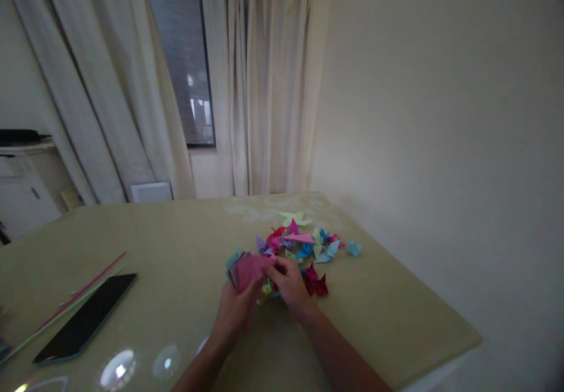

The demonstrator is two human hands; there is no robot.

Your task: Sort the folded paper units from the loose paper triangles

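My left hand (238,304) is closed around a fanned stack of coloured paper sheets (250,271), with a pink sheet on top and blue, red and grey edges showing at the left. The fingers of my right hand (288,283) pinch the right corner of the pink paper. Just beyond both hands lies a pile of folded paper cranes (304,250) in pink, purple, blue, green and red. Dark red cranes (319,285) rest right beside my right hand. Some yellow-green folded paper (265,291) shows partly between my hands.
A black flat tablet or phone (88,318) lies at the left, beside a thin pink strip (83,289) and a pale green strip (57,321). A light blue folded piece (354,248) sits right of the pile. The table's right edge (434,307) runs near the wall.
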